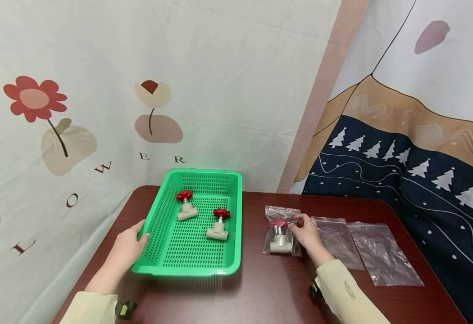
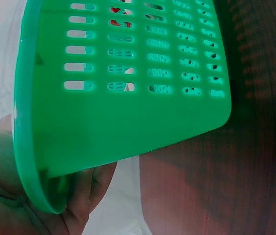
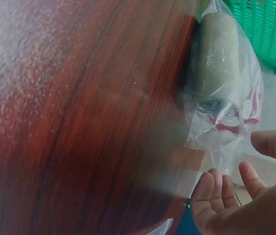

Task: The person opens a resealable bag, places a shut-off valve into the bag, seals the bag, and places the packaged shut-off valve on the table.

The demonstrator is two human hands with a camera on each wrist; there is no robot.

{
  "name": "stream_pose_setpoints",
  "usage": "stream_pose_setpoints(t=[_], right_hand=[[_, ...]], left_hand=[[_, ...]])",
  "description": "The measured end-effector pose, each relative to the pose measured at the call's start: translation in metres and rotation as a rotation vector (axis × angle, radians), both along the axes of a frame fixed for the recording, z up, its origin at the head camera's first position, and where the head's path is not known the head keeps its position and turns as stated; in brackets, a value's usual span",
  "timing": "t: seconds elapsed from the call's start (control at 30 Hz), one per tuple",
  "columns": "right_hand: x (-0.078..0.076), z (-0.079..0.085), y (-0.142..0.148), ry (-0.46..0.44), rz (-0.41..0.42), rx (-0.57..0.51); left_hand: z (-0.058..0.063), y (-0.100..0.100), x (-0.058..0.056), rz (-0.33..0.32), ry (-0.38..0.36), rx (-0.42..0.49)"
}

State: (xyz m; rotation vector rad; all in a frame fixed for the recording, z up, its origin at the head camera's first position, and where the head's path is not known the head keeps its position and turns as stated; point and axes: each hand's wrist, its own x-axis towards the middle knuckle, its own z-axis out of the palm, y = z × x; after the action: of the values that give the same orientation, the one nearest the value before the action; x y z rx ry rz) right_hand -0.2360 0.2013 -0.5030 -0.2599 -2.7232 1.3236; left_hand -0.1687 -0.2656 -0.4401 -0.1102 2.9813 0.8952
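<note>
Basket [image 1: 188, 271] at table's [image 1: 262, 292] L, 2 valves [image 1: 218, 231] in it, L hand [image 1: 128, 246] on its L rim! Now R of that, a bagged valve [image 1: 281, 244], R hand [image 1: 307, 233] alongside, contact prob. but unclear; 2 flat bags [image 1: 384, 253] further R, curtain [image 1: 240, 90] behind.

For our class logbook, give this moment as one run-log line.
left hand: grips green basket | right hand: at bagged valve | two valves: in basket
</note>
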Motion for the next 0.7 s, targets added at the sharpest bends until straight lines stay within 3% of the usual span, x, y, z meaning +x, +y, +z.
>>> stream_pose_setpoints(t=[0.2,0.5,0.7], right_hand=[[0.005,0.006,-0.001,0.029,-0.002,0.069],[0.015,0.018,0.000,0.045,0.060,0.110],[0.020,0.023,0.019,0.073,0.065,0.136]], left_hand=[[0.000,-0.001,0.000,-0.003,-0.005,0.016],[-0.001,-0.002,-0.002,-0.007,0.009,0.020],[-0.003,-0.003,-0.003,-0.008,0.007,0.017]])
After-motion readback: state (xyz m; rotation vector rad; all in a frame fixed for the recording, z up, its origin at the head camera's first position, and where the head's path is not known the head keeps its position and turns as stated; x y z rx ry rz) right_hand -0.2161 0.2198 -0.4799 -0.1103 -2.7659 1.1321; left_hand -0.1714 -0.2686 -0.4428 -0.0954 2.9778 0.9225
